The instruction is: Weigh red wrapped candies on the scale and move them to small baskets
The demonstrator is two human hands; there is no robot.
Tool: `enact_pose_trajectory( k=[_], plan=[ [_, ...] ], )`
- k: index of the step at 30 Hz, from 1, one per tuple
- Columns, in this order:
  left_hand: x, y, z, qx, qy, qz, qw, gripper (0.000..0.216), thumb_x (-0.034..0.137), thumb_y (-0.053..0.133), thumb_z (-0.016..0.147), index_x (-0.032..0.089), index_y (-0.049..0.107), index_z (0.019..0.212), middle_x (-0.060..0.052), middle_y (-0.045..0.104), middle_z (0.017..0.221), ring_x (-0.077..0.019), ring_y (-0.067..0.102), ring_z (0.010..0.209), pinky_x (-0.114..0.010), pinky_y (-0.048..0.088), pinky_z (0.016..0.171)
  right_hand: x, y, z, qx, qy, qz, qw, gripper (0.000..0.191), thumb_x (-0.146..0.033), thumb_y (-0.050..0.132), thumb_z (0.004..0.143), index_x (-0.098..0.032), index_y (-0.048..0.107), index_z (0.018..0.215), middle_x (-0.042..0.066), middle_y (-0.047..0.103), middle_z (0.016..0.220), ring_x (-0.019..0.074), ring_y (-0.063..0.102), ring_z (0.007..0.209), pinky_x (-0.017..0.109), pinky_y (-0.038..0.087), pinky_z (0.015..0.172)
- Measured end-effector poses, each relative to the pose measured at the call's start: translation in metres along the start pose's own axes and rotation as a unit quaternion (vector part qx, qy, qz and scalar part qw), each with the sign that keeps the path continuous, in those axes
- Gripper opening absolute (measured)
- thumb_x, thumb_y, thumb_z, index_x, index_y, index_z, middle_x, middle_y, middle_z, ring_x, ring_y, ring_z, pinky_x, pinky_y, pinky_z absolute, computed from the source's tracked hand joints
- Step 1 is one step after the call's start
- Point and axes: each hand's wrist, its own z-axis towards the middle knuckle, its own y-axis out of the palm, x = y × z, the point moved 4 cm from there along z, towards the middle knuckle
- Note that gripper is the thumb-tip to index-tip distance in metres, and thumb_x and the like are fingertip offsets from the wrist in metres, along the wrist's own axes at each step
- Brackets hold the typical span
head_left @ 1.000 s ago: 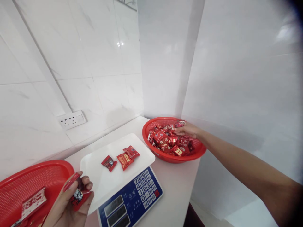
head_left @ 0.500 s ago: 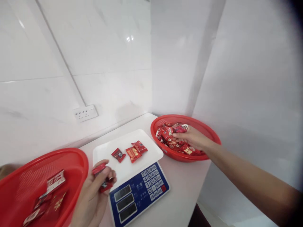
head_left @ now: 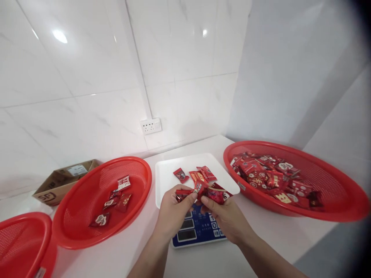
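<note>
Over the front of a weighing scale (head_left: 193, 241) my left hand (head_left: 174, 210) is closed on small red snack packets (head_left: 182, 194). Close beside it, my right hand (head_left: 227, 220) grips more packets (head_left: 217, 193), one dark red with a white end. The two hands nearly touch, and a packet lies between their thumbs. Behind them, a few red packets (head_left: 181, 175) rest on the scale's white tray (head_left: 165, 166). My hands cover part of the blue keypad and displays.
To the right stands a red basket (head_left: 330, 166) heaped with similar packets. A second red basket (head_left: 78, 200) at left holds several packets, with another red basket (head_left: 26, 220) nearer. Behind them sits a cardboard box (head_left: 58, 181). A wall socket (head_left: 150, 126) is above the table.
My right hand has left the right basket with packets and come beside my left hand over the scale. The view has swung left, showing more baskets and the box.
</note>
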Motion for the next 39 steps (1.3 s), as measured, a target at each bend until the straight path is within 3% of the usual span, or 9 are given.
enact_pose_trajectory(
  k=[7, 13, 18, 21, 26, 28, 33, 36, 39],
  plan=[
    [-0.004, 0.003, 0.002, -0.060, -0.022, 0.052, 0.997, 0.016, 0.030, 0.064, 0.071, 0.015, 0.059, 0.070, 0.004, 0.050, 0.057, -0.0094, 0.045, 0.053, -0.023, 0.040, 0.052, -0.002, -0.019, 0.004, 0.055, -0.005, -0.003, 0.998, 0.031, -0.041, 0.083, 0.049, -0.023, 0.069, 0.069, -0.002, 0.064, 0.065, 0.0139, 0.055, 0.056, 0.026, 0.042, 0.048],
    [-0.006, 0.006, 0.004, -0.055, -0.035, 0.046, 0.997, 0.017, 0.031, 0.063, 0.070, 0.016, 0.054, 0.067, 0.005, 0.046, 0.056, -0.0092, 0.043, 0.052, -0.023, 0.039, 0.050, 0.004, -0.025, 0.008, 0.065, -0.014, -0.030, 0.997, 0.029, -0.041, 0.082, 0.052, -0.021, 0.066, 0.066, -0.001, 0.062, 0.063, 0.0144, 0.054, 0.056, 0.027, 0.043, 0.049],
    [-0.008, -0.007, 0.011, 0.014, 0.010, 0.129, 0.992, 0.015, 0.031, 0.057, 0.074, 0.018, 0.053, 0.068, 0.005, 0.047, 0.055, -0.0098, 0.045, 0.051, -0.021, 0.038, 0.049, 0.001, -0.023, 0.004, 0.056, 0.025, 0.007, 0.998, 0.037, -0.035, 0.082, 0.054, -0.019, 0.066, 0.083, 0.001, 0.063, 0.076, 0.0155, 0.058, 0.067, 0.024, 0.044, 0.050],
    [-0.009, -0.020, 0.017, 0.069, 0.039, 0.178, 0.981, 0.014, 0.032, 0.056, 0.075, 0.019, 0.054, 0.070, 0.007, 0.044, 0.052, -0.0098, 0.042, 0.049, -0.021, 0.033, 0.048, 0.000, -0.026, 0.001, 0.071, 0.034, 0.021, 0.997, 0.042, -0.034, 0.082, 0.056, -0.020, 0.062, 0.091, -0.001, 0.060, 0.074, 0.0133, 0.056, 0.066, 0.022, 0.042, 0.048],
    [-0.005, -0.029, 0.018, 0.117, 0.056, 0.206, 0.970, 0.024, 0.032, 0.058, 0.076, 0.022, 0.055, 0.097, 0.004, 0.059, 0.064, -0.0117, 0.049, 0.055, -0.022, 0.035, 0.052, 0.002, -0.029, -0.003, 0.042, 0.044, -0.030, 0.998, 0.043, -0.039, 0.077, 0.063, -0.020, 0.056, 0.096, -0.002, 0.056, 0.070, 0.0120, 0.052, 0.063, 0.019, 0.037, 0.042],
    [0.000, -0.023, 0.012, 0.092, 0.060, 0.195, 0.975, 0.025, 0.033, 0.058, 0.078, 0.022, 0.057, 0.100, 0.001, 0.062, 0.072, -0.0125, 0.053, 0.059, -0.023, 0.039, 0.054, 0.002, -0.026, -0.006, 0.020, 0.051, -0.063, 0.997, 0.046, -0.040, 0.075, 0.064, -0.021, 0.052, 0.099, -0.003, 0.055, 0.070, 0.0110, 0.051, 0.060, 0.018, 0.036, 0.040],
    [0.008, 0.001, -0.003, -0.049, 0.077, 0.175, 0.980, 0.021, 0.028, 0.063, 0.075, 0.024, 0.067, 0.095, -0.002, 0.065, 0.087, -0.0171, 0.061, 0.080, -0.027, 0.047, 0.071, 0.006, -0.011, -0.015, -0.073, 0.096, -0.130, 0.984, 0.049, -0.042, 0.074, 0.065, -0.021, 0.047, 0.100, -0.007, 0.050, 0.061, 0.0099, 0.047, 0.053, 0.018, 0.033, 0.037],
    [0.005, 0.012, -0.006, -0.112, 0.042, 0.122, 0.985, 0.014, 0.023, 0.062, 0.075, 0.023, 0.065, 0.088, -0.001, 0.065, 0.078, -0.0177, 0.064, 0.070, -0.028, 0.050, 0.063, 0.011, -0.006, -0.017, -0.115, 0.117, -0.153, 0.975, 0.046, -0.040, 0.072, 0.068, -0.020, 0.047, 0.101, -0.007, 0.049, 0.060, 0.0090, 0.047, 0.052, 0.018, 0.033, 0.038],
    [0.000, 0.018, -0.006, -0.128, -0.011, 0.036, 0.991, 0.014, 0.021, 0.061, 0.074, 0.023, 0.057, 0.088, 0.004, 0.063, 0.066, -0.0151, 0.062, 0.052, -0.027, 0.050, 0.052, 0.016, -0.006, -0.017, -0.120, 0.120, -0.154, 0.973, 0.047, -0.040, 0.071, 0.069, -0.020, 0.045, 0.103, -0.007, 0.049, 0.060, 0.0085, 0.047, 0.051, 0.017, 0.032, 0.037]
  ],
)
